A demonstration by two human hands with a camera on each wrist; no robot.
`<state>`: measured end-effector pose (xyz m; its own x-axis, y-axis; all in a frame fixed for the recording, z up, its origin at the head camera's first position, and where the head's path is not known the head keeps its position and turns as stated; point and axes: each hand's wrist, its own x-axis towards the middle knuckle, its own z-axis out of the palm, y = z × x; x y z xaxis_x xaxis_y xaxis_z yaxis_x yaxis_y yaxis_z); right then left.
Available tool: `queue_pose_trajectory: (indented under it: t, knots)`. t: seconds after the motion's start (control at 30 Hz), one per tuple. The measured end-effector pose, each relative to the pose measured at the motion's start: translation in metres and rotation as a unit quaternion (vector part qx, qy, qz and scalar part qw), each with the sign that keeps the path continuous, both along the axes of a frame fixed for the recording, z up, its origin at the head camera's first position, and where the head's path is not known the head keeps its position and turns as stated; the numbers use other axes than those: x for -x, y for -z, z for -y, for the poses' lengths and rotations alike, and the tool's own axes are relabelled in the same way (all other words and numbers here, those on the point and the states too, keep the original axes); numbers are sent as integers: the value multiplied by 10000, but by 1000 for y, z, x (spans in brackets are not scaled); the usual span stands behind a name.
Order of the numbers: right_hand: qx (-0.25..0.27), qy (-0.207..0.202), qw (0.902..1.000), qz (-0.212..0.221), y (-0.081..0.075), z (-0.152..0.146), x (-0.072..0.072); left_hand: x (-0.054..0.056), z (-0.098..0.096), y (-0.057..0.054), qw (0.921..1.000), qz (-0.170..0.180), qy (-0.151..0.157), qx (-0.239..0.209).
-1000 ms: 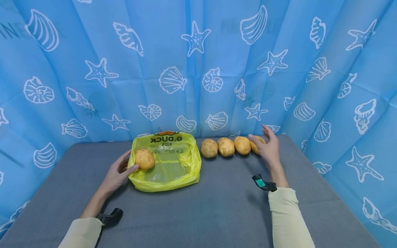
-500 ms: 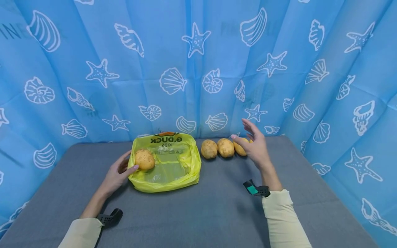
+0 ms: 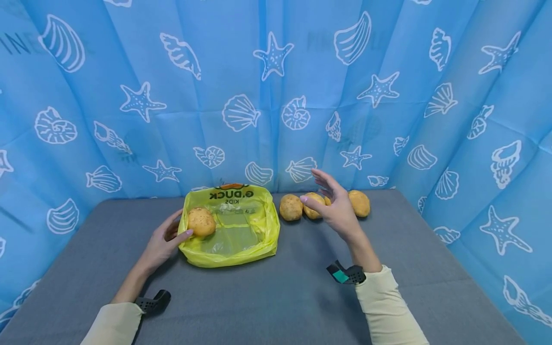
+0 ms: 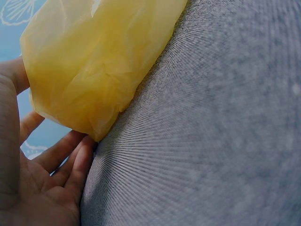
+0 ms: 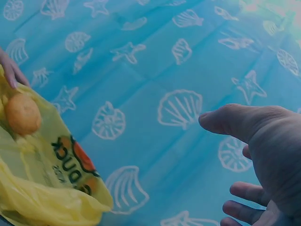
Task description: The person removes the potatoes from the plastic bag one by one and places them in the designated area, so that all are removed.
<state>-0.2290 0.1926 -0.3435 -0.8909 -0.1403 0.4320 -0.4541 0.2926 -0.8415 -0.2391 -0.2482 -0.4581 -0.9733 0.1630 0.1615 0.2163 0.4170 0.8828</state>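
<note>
A yellow plastic bag (image 3: 230, 261) printed G.DUCK KIDS lies spread with its mouth toward me, one potato (image 3: 201, 222) at its left side. My left hand (image 3: 164, 242) holds the bag's left edge, thumb at the rim beside that potato; in the left wrist view its fingers reach the yellow film (image 4: 89, 80) from outside. To the right of the bag runs a row of potatoes (image 3: 291, 207). My right hand (image 3: 338, 213) hovers before the row with thumb and fingers spread and nothing between them. It partly hides the middle potatoes, while the rightmost potato (image 3: 359, 203) shows beyond it.
A grey cloth (image 3: 276, 306) covers the table. Blue curtains (image 3: 276, 120) with white shells and starfish hang close behind the bag and potatoes, and along the sides. Each wrist wears a black strap (image 3: 347, 274).
My right hand has swept left along the potato row, from the rightmost potato to the middle ones, uncovering the rightmost. The left hand, bag and potatoes have stayed in place.
</note>
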Motion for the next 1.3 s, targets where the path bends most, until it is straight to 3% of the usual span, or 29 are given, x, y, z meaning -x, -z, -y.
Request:
queue_pose_trajectory:
  t: [0.47, 0.87, 1.3]
  knots:
    - [-352, -891, 9953, 132, 19, 56, 4, 2, 1, 0, 9998, 167, -63, 50]
    - [-913, -1802, 9782, 483, 28, 119, 25, 1, 1, 0, 9999, 140, -25, -10]
    - [-1174, -2086, 9663, 949, 39, 166, 47, 1, 2, 1, 9997, 227, -5, 26]
